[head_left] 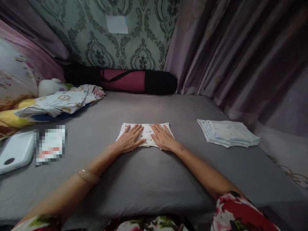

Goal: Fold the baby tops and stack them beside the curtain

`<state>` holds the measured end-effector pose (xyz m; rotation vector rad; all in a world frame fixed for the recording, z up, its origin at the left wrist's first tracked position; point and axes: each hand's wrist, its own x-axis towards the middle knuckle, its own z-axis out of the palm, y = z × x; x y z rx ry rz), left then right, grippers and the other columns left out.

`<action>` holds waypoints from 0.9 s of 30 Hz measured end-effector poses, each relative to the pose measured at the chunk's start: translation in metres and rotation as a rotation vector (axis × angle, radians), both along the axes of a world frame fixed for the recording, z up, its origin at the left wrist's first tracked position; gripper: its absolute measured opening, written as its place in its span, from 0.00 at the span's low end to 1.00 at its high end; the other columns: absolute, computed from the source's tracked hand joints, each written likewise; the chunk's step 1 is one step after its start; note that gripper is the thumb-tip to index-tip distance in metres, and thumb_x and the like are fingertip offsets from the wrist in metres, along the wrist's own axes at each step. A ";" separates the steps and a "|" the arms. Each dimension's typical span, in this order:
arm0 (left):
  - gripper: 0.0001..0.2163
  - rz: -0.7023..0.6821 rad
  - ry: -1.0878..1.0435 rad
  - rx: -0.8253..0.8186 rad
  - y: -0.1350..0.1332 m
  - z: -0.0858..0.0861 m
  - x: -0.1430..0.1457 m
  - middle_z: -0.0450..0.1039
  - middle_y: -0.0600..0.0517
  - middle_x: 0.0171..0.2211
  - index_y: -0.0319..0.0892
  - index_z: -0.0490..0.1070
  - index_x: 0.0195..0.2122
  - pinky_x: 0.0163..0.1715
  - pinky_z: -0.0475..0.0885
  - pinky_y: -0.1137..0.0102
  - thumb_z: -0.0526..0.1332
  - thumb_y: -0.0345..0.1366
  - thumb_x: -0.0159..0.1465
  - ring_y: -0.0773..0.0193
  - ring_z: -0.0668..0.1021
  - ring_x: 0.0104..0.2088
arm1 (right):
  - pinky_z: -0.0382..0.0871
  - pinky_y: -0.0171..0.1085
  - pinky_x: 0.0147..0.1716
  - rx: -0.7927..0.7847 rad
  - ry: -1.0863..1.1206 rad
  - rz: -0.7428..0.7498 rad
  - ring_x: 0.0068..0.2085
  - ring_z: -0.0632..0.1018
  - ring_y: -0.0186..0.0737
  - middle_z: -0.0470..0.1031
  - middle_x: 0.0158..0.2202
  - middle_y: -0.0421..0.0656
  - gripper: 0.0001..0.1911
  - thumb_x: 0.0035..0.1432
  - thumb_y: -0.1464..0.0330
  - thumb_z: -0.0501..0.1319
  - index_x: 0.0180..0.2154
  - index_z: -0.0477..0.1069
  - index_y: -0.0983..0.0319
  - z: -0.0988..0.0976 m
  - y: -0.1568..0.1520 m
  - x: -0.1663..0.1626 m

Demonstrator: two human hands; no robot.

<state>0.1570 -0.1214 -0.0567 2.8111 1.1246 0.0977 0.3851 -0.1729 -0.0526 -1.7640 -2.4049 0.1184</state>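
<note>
A small white printed cloth (147,129) lies folded flat on the grey bed sheet (144,179) in the middle of the view. My left hand (130,140) rests palm down on its left half with the fingers stretched out. My right hand (163,138) lies flat on the right half, fingers spread too. The two hands almost touch at the thumbs. Neither hand grips anything. A clear bangle (88,175) sits on my left forearm.
A stack of folded cloths (228,132) lies to the right. A heap of unfolded printed fabric (60,102) and pillows (14,80) sit at the left, with a white device (14,150) near them. A dark red and black bag (134,81) lies along the wall. Curtains (240,51) hang on the right.
</note>
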 end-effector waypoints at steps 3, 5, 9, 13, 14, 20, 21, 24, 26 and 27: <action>0.34 0.081 0.007 0.046 0.002 -0.002 -0.010 0.47 0.42 0.68 0.35 0.49 0.68 0.65 0.39 0.53 0.36 0.55 0.69 0.53 0.51 0.68 | 0.37 0.51 0.66 0.028 -0.008 -0.075 0.69 0.49 0.49 0.48 0.68 0.55 0.33 0.68 0.57 0.40 0.66 0.51 0.72 -0.001 -0.003 0.012; 0.34 0.119 0.018 0.047 0.003 -0.005 -0.017 0.47 0.42 0.68 0.34 0.49 0.68 0.65 0.40 0.53 0.36 0.54 0.69 0.53 0.51 0.68 | 0.39 0.50 0.66 0.014 -0.001 -0.111 0.69 0.49 0.50 0.48 0.68 0.56 0.34 0.68 0.57 0.40 0.66 0.51 0.73 -0.003 -0.006 0.019; 0.33 0.132 0.005 0.011 0.007 -0.013 -0.022 0.48 0.42 0.68 0.35 0.49 0.68 0.65 0.42 0.52 0.38 0.54 0.69 0.52 0.50 0.68 | 0.40 0.49 0.66 -0.046 0.062 -0.115 0.69 0.48 0.50 0.48 0.68 0.56 0.34 0.67 0.57 0.42 0.66 0.51 0.74 -0.008 -0.006 0.023; 0.32 0.142 -0.087 -0.044 0.016 -0.013 -0.030 0.51 0.40 0.67 0.35 0.54 0.66 0.63 0.52 0.54 0.43 0.52 0.67 0.49 0.56 0.66 | 0.47 0.45 0.65 -0.112 0.275 -0.133 0.68 0.53 0.46 0.52 0.67 0.53 0.30 0.67 0.60 0.45 0.64 0.56 0.69 -0.002 0.006 0.037; 0.31 0.177 -0.126 -0.027 0.019 -0.011 -0.034 0.54 0.38 0.66 0.35 0.57 0.64 0.61 0.56 0.55 0.45 0.51 0.66 0.48 0.59 0.65 | 0.52 0.43 0.63 -0.098 0.347 -0.178 0.66 0.58 0.44 0.56 0.66 0.53 0.29 0.66 0.61 0.46 0.63 0.58 0.67 0.000 0.009 0.043; 0.24 0.615 -0.118 -0.063 0.023 0.014 -0.059 0.75 0.37 0.42 0.39 0.73 0.46 0.42 0.68 0.56 0.50 0.52 0.63 0.44 0.75 0.45 | 0.69 0.37 0.45 -0.102 0.423 -0.485 0.44 0.78 0.42 0.79 0.43 0.49 0.16 0.61 0.68 0.54 0.47 0.75 0.64 0.013 0.007 0.078; 0.23 0.646 -0.100 -0.114 0.022 0.018 -0.061 0.76 0.38 0.40 0.40 0.74 0.42 0.40 0.68 0.57 0.51 0.52 0.62 0.44 0.76 0.43 | 0.69 0.36 0.43 -0.118 0.406 -0.488 0.42 0.78 0.41 0.80 0.41 0.47 0.14 0.60 0.68 0.55 0.43 0.77 0.63 0.014 0.004 0.079; 0.21 0.701 -0.121 -0.220 0.020 0.027 -0.061 0.78 0.40 0.36 0.40 0.75 0.35 0.34 0.66 0.62 0.54 0.53 0.59 0.46 0.77 0.38 | 0.67 0.33 0.35 -0.170 0.399 -0.498 0.37 0.78 0.39 0.80 0.36 0.45 0.12 0.58 0.67 0.57 0.37 0.78 0.63 0.014 -0.003 0.075; 0.20 0.715 -0.158 -0.285 0.018 0.031 -0.058 0.78 0.41 0.31 0.41 0.75 0.32 0.30 0.64 0.65 0.57 0.53 0.56 0.49 0.77 0.34 | 0.65 0.31 0.31 -0.210 0.416 -0.527 0.33 0.77 0.37 0.80 0.32 0.44 0.11 0.57 0.65 0.59 0.35 0.78 0.63 0.013 -0.005 0.069; 0.20 0.717 -0.173 -0.327 0.018 0.033 -0.057 0.77 0.43 0.29 0.41 0.75 0.31 0.28 0.63 0.66 0.57 0.54 0.55 0.51 0.76 0.32 | 0.64 0.30 0.28 -0.230 0.426 -0.551 0.31 0.76 0.36 0.79 0.31 0.44 0.11 0.56 0.64 0.60 0.34 0.78 0.63 0.013 -0.005 0.066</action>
